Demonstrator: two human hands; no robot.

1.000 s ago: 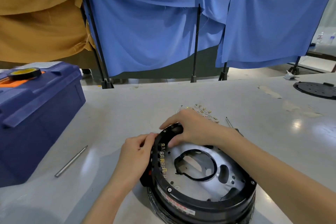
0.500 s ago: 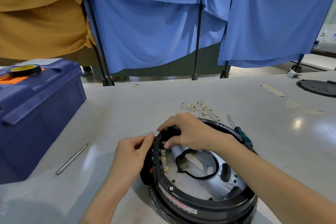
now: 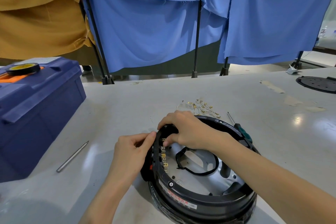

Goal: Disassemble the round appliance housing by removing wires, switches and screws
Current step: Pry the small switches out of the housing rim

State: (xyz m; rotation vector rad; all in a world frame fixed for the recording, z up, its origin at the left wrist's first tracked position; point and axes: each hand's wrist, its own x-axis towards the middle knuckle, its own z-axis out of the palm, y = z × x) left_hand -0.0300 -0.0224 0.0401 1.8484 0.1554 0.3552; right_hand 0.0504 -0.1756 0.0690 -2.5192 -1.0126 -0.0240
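Observation:
The round black appliance housing (image 3: 190,203) lies on the grey table, its silver metal inner plate (image 3: 203,180) facing up. A row of brass terminals (image 3: 164,158) lines the inside of its left rim. My right hand (image 3: 185,129) grips the black part at the rim's upper left, fingers curled over it and thumb inside. At the outer left side of the rim my left hand (image 3: 131,152) pinches something small and dark; what it is I cannot tell. A bundle of removed wires with brass connectors (image 3: 201,107) lies just behind the housing.
A green-handled screwdriver (image 3: 240,129) lies at the housing's right rear. A thin metal rod (image 3: 72,156) lies on the table to the left. A blue toolbox (image 3: 36,111) with a tape roll (image 3: 23,68) stands far left. A black disc (image 3: 318,83) sits far right.
Both hands stay at the housing's upper left rim. My left fingers have shifted up to the rim edge beside my right hand, and more of the terminal row shows.

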